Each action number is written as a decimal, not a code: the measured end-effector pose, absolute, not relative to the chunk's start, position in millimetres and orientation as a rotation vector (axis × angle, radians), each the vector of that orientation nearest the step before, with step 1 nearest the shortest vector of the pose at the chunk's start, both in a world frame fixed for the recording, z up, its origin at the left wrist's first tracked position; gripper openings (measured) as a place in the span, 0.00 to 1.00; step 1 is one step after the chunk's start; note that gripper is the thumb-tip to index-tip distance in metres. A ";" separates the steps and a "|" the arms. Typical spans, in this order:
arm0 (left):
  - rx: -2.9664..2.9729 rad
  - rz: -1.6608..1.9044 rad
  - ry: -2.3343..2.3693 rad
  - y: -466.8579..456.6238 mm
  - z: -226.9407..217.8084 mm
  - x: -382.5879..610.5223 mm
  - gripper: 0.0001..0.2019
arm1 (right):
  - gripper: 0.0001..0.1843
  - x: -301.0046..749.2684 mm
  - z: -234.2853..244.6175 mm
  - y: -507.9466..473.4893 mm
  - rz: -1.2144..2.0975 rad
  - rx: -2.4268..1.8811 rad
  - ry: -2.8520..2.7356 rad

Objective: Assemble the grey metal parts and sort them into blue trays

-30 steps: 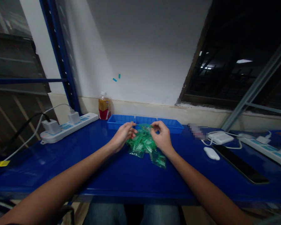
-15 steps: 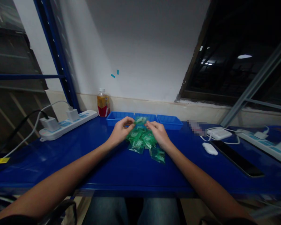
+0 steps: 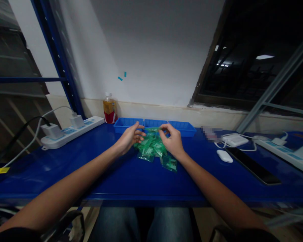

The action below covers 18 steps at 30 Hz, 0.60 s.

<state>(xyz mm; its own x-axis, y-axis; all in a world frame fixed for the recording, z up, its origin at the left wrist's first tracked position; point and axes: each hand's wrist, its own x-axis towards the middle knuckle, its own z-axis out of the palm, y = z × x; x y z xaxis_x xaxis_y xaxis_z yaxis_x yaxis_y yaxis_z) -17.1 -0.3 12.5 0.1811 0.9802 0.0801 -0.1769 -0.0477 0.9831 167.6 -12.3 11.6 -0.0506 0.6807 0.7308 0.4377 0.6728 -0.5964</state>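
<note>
Many small green packets (image 3: 151, 146) lay in a loose, overlapping heap on the blue table (image 3: 111, 181), between the hands and a little nearer the person, while one raised packet (image 3: 152, 129) hung above them, pinched between thumb and forefinger of the right hand (image 3: 173, 140). The left hand (image 3: 129, 139) stood open alongside, fingers spread; whether a fingertip brushed the packet's edge I couldn't tell. With that one thin pinch on film that looked slick, I judged, the packet could slip and get lost among its likenesses. The heap might scatter too if either wrist swept low, and the outlying packet by the right wrist seemed likeliest to be knocked. Just past the fingertips sat three blue bins (image 3: 181, 127), close enough that a forward bump could shove them. Beyond the left hand stood a drink bottle (image 3: 109, 110), which a wide reach might topple onto the power strip (image 3: 91, 124) beside it. Well out from the right hand, a white case (image 3: 224, 156) and a dark phone (image 3: 254, 166) seemed at little risk.
</note>
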 end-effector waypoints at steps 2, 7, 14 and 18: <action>1.121 1.058 0.842 0.1 12.2 -16.9 0.20 | 0.06 167.9 10.4 -14.8 0.100 -0.840 -1.857; 1.272 1.255 0.898 6.2 13.6 -22.7 0.18 | 0.07 167.4 4.4 -12.3 -0.071 -0.815 -2.013; 1.452 1.666 1.147 32.2 20.2 -63.0 0.21 | 0.10 182.3 1.5 3.2 -0.148 -0.996 -1.898; 1.819 1.662 1.223 30.9 16.9 -65.7 0.10 | 0.08 188.0 1.8 7.7 -0.147 -1.028 -1.899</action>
